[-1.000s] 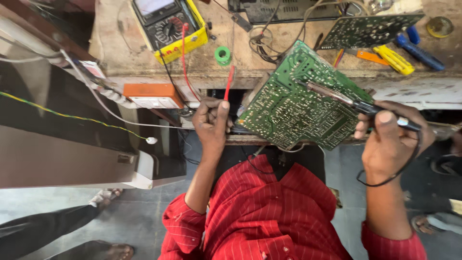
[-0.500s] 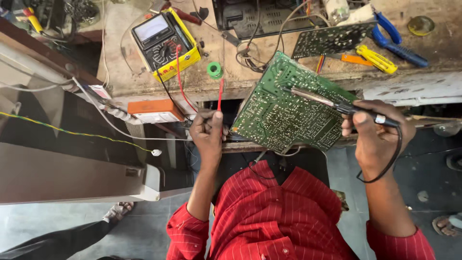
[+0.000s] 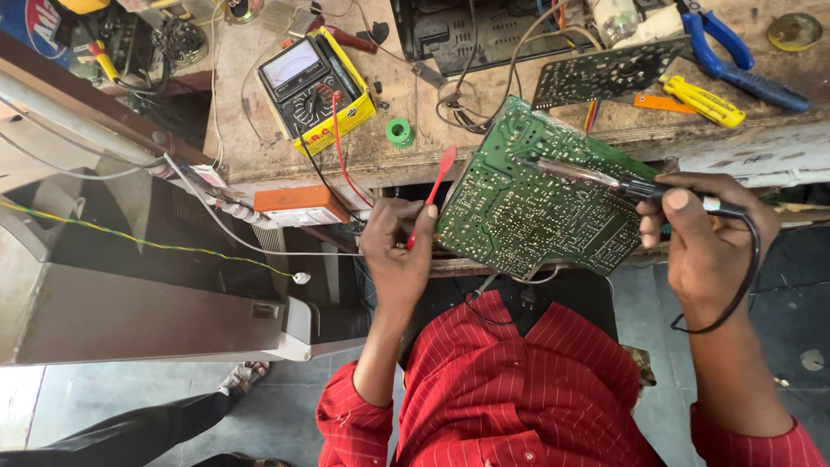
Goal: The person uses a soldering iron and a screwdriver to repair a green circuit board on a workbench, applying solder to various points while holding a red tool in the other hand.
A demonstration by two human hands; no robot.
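A green circuit board (image 3: 536, 203) leans tilted against the workbench edge, solder side up. My left hand (image 3: 399, 251) grips its left edge and also holds a thin red probe (image 3: 434, 188) that points up toward the bench. My right hand (image 3: 705, 238) is closed on a soldering iron (image 3: 605, 179); its metal tip rests on the upper part of the board. A black cord (image 3: 735, 285) loops from the iron around my right wrist. My red striped shirt (image 3: 527, 389) fills the lower middle.
On the worn wooden bench (image 3: 406, 160) sit a yellow multimeter (image 3: 316, 86), a small green solder spool (image 3: 399, 131), a second circuit board (image 3: 605, 73), blue pliers (image 3: 735, 60), a yellow tool (image 3: 702, 99). An orange box (image 3: 290, 206) and a grey cabinet (image 3: 147, 311) stand left. Another person's leg (image 3: 147, 428) shows bottom left.
The view has shifted so the bench and board sit lower in frame. Both hands keep their grips; the iron tip stays on the board's upper part.
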